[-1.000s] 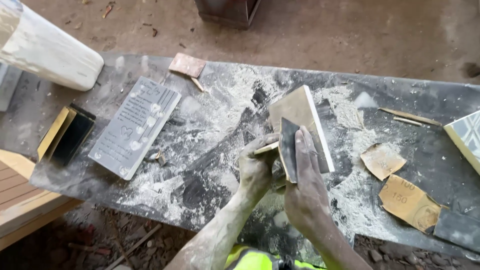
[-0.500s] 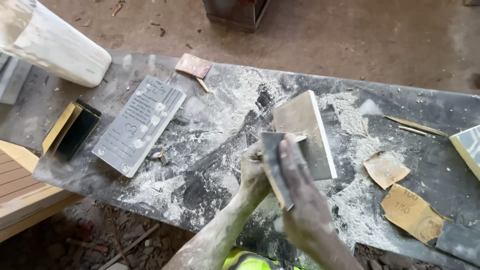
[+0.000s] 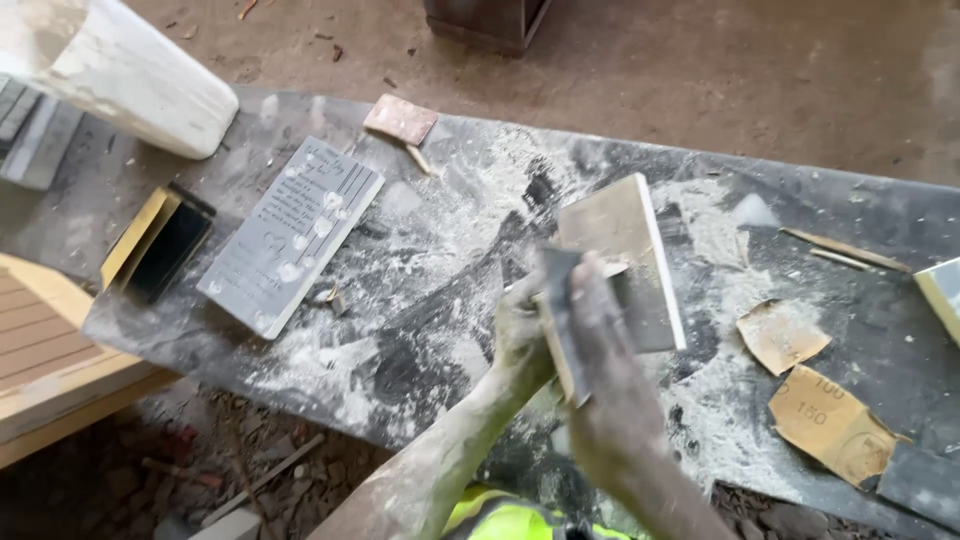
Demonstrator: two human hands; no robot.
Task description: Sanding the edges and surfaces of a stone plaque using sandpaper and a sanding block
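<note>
At frame centre, my dusty left hand point(image 3: 520, 335) gripped the flat rectangular stone slab point(image 3: 625, 255) on the powder-coated dark bench point(image 3: 440, 300), while my right hand point(image 3: 600, 340) clasped a thin grey sanding sheet point(image 3: 557, 315) against it.

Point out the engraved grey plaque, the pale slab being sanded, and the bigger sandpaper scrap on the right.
Engraved grey plaque point(image 3: 292, 232), head view, middle of its lettered face.
Pale slab point(image 3: 618, 228), head view, bare upper part of its top face.
Bigger sandpaper scrap point(image 3: 828, 420), head view, centre of its tan backing.
</note>
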